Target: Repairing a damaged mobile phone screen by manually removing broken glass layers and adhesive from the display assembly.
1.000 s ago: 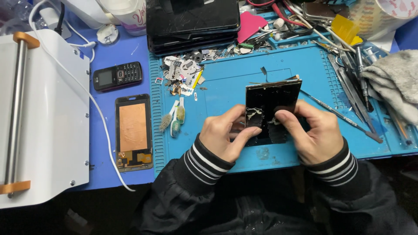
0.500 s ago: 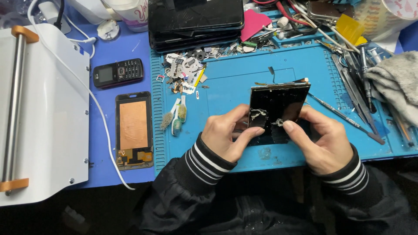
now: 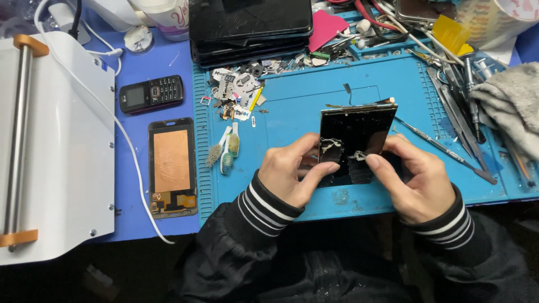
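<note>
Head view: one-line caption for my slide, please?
Left hand and right hand hold a black phone screen panel above a blue repair mat.

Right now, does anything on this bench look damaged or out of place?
Yes. The black screen panel held between the left hand and right hand has pale, ragged patches near both thumbs, like torn adhesive or chipped coating. A heap of small loose parts lies scattered on the blue mat corner.

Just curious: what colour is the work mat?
Blue work mat, seen best in the head view.
</note>
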